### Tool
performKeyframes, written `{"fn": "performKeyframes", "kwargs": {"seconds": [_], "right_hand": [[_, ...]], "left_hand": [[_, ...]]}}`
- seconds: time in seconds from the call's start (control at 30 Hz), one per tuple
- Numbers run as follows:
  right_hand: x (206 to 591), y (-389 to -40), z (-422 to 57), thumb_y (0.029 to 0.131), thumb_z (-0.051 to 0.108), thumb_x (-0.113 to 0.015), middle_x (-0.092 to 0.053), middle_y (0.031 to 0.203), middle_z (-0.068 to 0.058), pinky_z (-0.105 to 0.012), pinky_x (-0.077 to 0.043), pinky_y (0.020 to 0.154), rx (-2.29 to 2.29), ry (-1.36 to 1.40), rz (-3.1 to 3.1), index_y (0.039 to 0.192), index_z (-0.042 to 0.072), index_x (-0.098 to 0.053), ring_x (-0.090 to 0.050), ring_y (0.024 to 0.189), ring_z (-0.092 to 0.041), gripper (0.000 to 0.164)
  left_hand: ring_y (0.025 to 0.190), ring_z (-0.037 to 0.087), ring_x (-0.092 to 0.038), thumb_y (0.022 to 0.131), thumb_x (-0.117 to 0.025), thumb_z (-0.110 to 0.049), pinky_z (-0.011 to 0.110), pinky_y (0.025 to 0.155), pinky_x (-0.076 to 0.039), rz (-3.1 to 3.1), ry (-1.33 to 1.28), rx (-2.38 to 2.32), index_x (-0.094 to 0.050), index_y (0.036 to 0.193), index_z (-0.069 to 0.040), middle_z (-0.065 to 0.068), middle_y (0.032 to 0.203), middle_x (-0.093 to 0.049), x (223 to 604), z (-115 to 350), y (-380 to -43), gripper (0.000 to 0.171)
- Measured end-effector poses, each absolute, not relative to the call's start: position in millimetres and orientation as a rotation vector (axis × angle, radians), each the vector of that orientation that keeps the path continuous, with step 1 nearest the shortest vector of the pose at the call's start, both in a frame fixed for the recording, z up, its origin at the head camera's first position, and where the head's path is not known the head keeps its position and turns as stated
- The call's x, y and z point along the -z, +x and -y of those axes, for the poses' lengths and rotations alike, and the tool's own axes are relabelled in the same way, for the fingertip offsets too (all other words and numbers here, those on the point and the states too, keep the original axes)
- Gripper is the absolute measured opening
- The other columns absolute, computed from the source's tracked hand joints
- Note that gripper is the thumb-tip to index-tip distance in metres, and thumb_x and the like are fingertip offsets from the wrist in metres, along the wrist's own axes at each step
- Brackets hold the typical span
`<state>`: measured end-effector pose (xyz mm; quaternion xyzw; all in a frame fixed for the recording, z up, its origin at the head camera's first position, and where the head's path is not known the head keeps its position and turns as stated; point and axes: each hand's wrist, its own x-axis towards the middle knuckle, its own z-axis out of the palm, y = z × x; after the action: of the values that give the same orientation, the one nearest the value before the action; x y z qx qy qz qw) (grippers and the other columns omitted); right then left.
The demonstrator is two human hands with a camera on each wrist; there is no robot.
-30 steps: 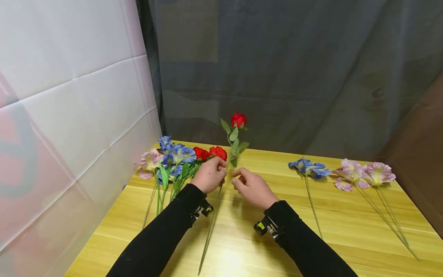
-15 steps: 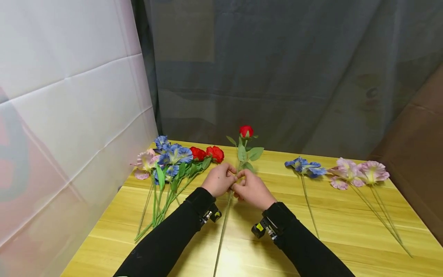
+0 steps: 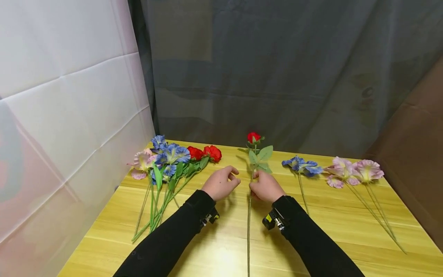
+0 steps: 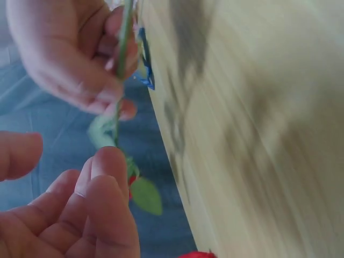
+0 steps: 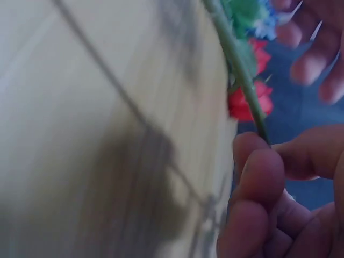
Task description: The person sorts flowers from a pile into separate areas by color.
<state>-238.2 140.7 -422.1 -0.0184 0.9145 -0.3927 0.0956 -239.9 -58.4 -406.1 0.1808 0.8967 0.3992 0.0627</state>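
Observation:
My right hand [image 3: 267,187] pinches the green stem of a red rose [image 3: 253,137] between thumb and fingertips, just below its leaves [image 3: 265,153]. The long stem [image 5: 239,70] runs down toward the front of the table in the head view. To its left, my left hand [image 3: 221,183] is apart from the stem with nothing in it. Its thumb and fingers [image 4: 110,209] are spread loosely in the left wrist view. The rose's bloom is mostly hidden behind leaves and fingers there.
At the left of the wooden table [image 3: 214,250] lie two red roses [image 3: 212,154], several blue irises [image 3: 176,154] and a pink flower [image 3: 142,163]. One blue flower [image 3: 302,166] and two pink flowers [image 3: 369,170] lie at the right. A pale curtain [image 3: 76,115] hangs along the left side.
The rose has moved right and lower. My right hand came in and took its stem beside my left hand, which has let go and drawn back to the left.

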Motion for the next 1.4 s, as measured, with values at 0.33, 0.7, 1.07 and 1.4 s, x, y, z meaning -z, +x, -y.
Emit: {"fn": "performKeyframes", "kwargs": {"seconds": [0.33,0.7,1.07,1.4], "right_hand": [[446.2,-245.5,-167.9,0.094,0.014,-0.059,-0.061,0.074,-0.011,-0.037,-0.036,0.061,0.75,0.001,-2.893,0.096,0.001,-0.056,-0.051,0.059,-0.025,0.014],[422.3,-238.0,-164.8,0.098,0.038,-0.06,-0.064,0.097,-0.009,-0.04,-0.042,0.061,0.687,-0.052,-3.127,0.147,0.007,-0.044,-0.057,0.07,-0.023,0.061],[422.4,-235.3,-127.0,0.097,0.036,-0.064,-0.065,0.104,-0.008,-0.039,-0.048,0.065,0.75,-0.225,-3.069,0.136,0.011,-0.055,-0.059,0.073,-0.02,0.048],[425.5,-243.0,-86.7,0.097,0.036,-0.063,-0.065,0.097,-0.003,-0.035,-0.046,0.061,0.764,-0.36,-3.03,0.132,0.013,-0.059,-0.056,0.068,-0.017,0.043]], "left_hand": [[0.076,0.015,-0.059,0.101,-0.062,-0.03,0.036,0.075,-0.047,-2.729,0.567,-1.147,-0.062,0.128,-0.011,-0.004,0.095,-0.063,413.0,64.7,-238.0,0.033],[0.073,0.015,-0.058,0.1,-0.063,-0.031,0.035,0.068,-0.048,-2.861,0.556,-0.987,-0.063,0.129,-0.012,-0.004,0.097,-0.063,415.8,63.9,-238.9,0.034],[0.075,0.016,-0.058,0.099,-0.065,-0.031,0.036,0.068,-0.048,-2.977,0.486,-0.861,-0.065,0.123,-0.012,-0.002,0.096,-0.064,418.0,80.1,-239.2,0.031],[0.076,0.022,-0.06,0.1,-0.061,-0.025,0.04,0.071,-0.05,-3.068,0.241,-0.826,-0.067,0.119,-0.008,0.004,0.094,-0.065,409.3,139.4,-247.6,0.026]]}}
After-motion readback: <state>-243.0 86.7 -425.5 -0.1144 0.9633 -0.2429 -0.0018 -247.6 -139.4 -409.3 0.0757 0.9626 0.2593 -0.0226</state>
